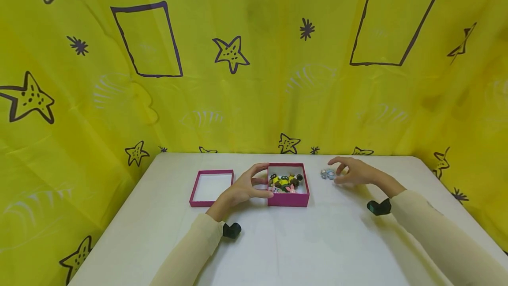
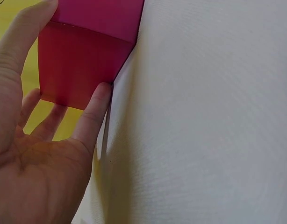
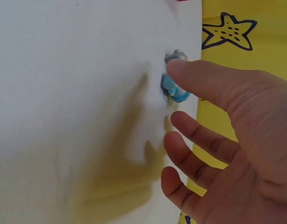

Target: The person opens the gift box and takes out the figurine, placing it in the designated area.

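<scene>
My left hand holds a magenta box by its left end, thumb near the front corner and fingers along the side and back. Inside the open box lie several small figurines, yellow and dark ones plus a pink rabbit figurine. Just right of the box, a light-blue figurine and a greyish figurine are side by side on the table. My right hand hovers beside this pair with fingers loosely bent and apart. In the right wrist view its thumb overlaps the blue figurine.
Left of the box is a shallow magenta-rimmed lid with a white inside, partly behind my left hand. Everything rests on a white table. A yellow curtain with starfish drawings rises behind and at both sides.
</scene>
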Action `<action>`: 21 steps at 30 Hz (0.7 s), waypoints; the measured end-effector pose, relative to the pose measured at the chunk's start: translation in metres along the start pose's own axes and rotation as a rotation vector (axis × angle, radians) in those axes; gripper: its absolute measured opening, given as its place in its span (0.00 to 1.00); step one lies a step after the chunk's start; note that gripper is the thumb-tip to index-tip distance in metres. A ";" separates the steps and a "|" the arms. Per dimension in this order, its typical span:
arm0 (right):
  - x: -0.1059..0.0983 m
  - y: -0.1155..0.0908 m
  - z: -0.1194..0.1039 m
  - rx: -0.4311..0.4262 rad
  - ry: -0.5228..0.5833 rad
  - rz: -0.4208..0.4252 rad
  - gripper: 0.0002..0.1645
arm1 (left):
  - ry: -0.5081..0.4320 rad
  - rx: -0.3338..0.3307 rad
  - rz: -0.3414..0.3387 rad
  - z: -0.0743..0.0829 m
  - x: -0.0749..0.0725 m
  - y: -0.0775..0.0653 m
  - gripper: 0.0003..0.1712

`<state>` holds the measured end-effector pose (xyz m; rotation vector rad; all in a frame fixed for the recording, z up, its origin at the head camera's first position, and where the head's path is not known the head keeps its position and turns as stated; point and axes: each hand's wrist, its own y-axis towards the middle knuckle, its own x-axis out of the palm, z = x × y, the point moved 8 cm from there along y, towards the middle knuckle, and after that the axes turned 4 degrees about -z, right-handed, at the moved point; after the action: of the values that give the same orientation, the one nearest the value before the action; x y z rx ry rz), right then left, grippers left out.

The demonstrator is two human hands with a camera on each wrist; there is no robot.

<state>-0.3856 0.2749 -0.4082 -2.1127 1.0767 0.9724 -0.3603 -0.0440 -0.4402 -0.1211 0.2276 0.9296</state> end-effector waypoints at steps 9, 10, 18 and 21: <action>-0.010 -0.005 -0.009 -0.018 -0.036 -0.005 0.40 | -0.001 -0.013 0.008 -0.002 0.000 0.001 0.52; -0.011 -0.006 -0.011 -0.022 -0.039 -0.001 0.41 | 0.001 -0.015 0.009 -0.002 -0.001 0.001 0.52; -0.016 -0.007 -0.036 -0.072 -0.036 -0.007 0.39 | 0.012 -0.015 0.018 -0.003 -0.002 0.001 0.51; -0.018 -0.007 -0.043 -0.082 -0.035 -0.009 0.38 | 0.012 -0.015 0.018 -0.004 -0.002 0.002 0.51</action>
<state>-0.3721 0.2548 -0.3683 -2.1562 1.0256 1.0618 -0.3636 -0.0454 -0.4440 -0.1383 0.2332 0.9488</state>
